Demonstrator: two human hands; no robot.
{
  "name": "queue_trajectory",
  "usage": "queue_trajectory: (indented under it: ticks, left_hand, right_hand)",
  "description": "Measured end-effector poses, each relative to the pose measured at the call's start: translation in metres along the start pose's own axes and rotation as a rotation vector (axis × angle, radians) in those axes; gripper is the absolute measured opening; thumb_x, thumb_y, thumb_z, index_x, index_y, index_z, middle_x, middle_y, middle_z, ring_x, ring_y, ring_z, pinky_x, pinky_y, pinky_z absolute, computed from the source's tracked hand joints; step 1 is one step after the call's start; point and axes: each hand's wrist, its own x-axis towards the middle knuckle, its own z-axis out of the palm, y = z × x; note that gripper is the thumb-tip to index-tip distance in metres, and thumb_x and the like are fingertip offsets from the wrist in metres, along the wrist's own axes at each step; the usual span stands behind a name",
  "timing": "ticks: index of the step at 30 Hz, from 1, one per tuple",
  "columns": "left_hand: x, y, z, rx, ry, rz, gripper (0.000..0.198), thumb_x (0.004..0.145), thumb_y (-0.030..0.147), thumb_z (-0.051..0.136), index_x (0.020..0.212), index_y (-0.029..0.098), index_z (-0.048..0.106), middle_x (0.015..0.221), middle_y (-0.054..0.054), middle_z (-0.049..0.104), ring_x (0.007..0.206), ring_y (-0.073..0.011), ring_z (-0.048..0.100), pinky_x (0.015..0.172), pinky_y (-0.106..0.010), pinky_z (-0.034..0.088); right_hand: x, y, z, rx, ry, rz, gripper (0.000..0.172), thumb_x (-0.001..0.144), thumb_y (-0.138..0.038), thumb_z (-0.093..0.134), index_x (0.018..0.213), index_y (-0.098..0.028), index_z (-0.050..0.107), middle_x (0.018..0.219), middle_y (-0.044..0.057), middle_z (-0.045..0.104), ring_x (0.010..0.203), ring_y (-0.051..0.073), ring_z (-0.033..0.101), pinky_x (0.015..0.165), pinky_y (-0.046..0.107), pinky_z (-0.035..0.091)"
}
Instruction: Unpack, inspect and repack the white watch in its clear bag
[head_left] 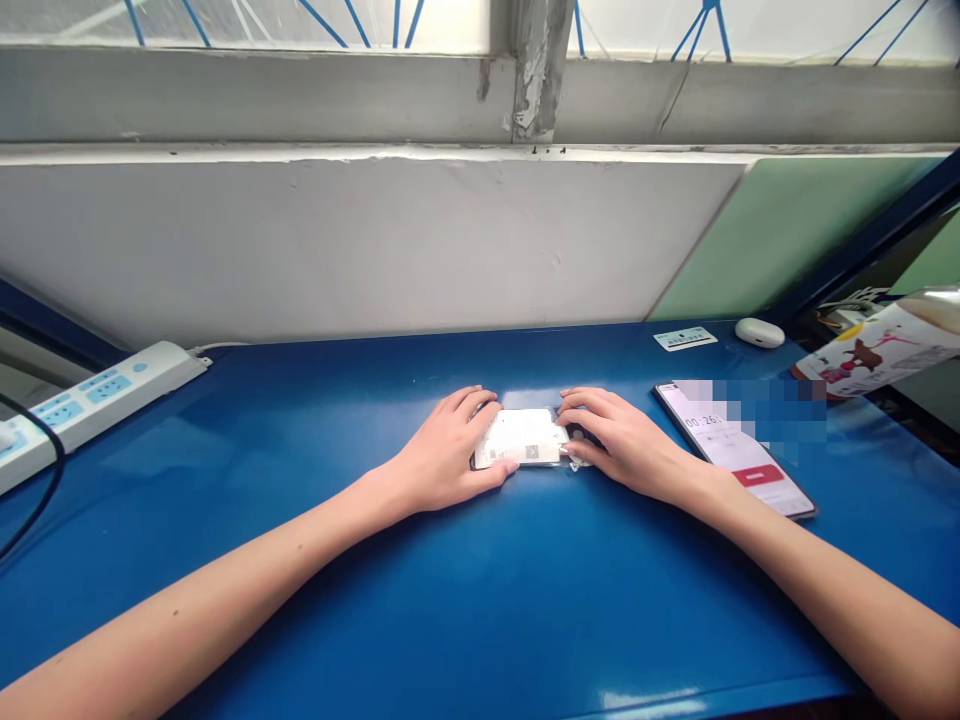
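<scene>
packet (525, 432) lies flat, long axis running left to right.

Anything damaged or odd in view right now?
Yes: the window post at top centre has flaking paint, with pale patches breaking its grey surface. Also, part of the phone appears as blocky pixels.

Indoor desk space; workshop or office, cannot tell which
A blue worktop (465, 610) stands by a pale wall panel (360, 240) beneath a worn, peeling window frame (538, 75), with a power strip (97, 398) at left and a phone (718, 432) at right.
</scene>
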Motion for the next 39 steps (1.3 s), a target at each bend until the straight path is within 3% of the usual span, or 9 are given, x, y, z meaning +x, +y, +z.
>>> queue_trajectory:
  ticks: [12, 18, 24, 32, 39]
  left_hand:
    - [0.002, -0.004, 0.001, -0.017, 0.059, 0.032, 0.059, 0.088, 0.052, 0.06, 0.13, 0.011, 0.055, 0.136, -0.02, 0.056, 0.13, -0.0372, 0.047, 0.109, -0.053, 0.041]
    - [-0.001, -0.004, 0.004, -0.022, 0.095, -0.018, 0.059, 0.086, 0.052, 0.062, 0.129, 0.011, 0.056, 0.136, -0.019, 0.055, 0.143, -0.0424, 0.03, 0.114, -0.058, 0.035]
    - [-0.002, -0.008, 0.007, -0.055, 0.094, 0.007, 0.061, 0.086, 0.049, 0.063, 0.132, 0.01, 0.052, 0.137, -0.02, 0.054, 0.143, -0.0406, 0.032, 0.115, -0.056, 0.036]
    - [-0.001, -0.006, 0.003, -0.059, 0.086, 0.008, 0.057, 0.086, 0.049, 0.062, 0.127, 0.011, 0.055, 0.134, -0.02, 0.056, 0.14, -0.0405, 0.037, 0.113, -0.056, 0.039]
    - [-0.001, -0.007, 0.005, -0.029, 0.123, 0.013, 0.051, 0.086, 0.047, 0.062, 0.123, 0.011, 0.057, 0.142, -0.023, 0.049, 0.141, -0.0417, 0.035, 0.112, -0.059, 0.038]
  right_hand:
    - [0.0, 0.006, -0.018, 0.008, -0.065, 0.023, 0.017, 0.096, -0.032, 0.055, 0.106, -0.022, 0.065, 0.117, 0.013, 0.067, 0.122, 0.032, 0.059, 0.097, 0.051, 0.053]
    - [-0.004, 0.016, -0.026, 0.041, -0.15, 0.024, 0.019, 0.096, -0.035, 0.056, 0.108, -0.023, 0.063, 0.125, 0.012, 0.065, 0.132, 0.032, 0.053, 0.102, 0.051, 0.05]
    - [-0.003, 0.007, -0.012, 0.084, -0.076, 0.072, 0.037, 0.089, -0.039, 0.066, 0.121, -0.023, 0.063, 0.139, 0.014, 0.056, 0.136, 0.033, 0.048, 0.108, 0.052, 0.046]
    - [0.002, -0.008, 0.007, 0.093, 0.055, 0.129, 0.026, 0.087, -0.028, 0.066, 0.112, -0.021, 0.066, 0.134, 0.015, 0.061, 0.129, 0.034, 0.053, 0.105, 0.056, 0.049]
    - [0.003, -0.014, 0.0, -0.058, 0.002, 0.13, 0.027, 0.091, -0.03, 0.059, 0.114, -0.016, 0.062, 0.151, 0.022, 0.044, 0.139, 0.038, 0.043, 0.106, 0.058, 0.047]
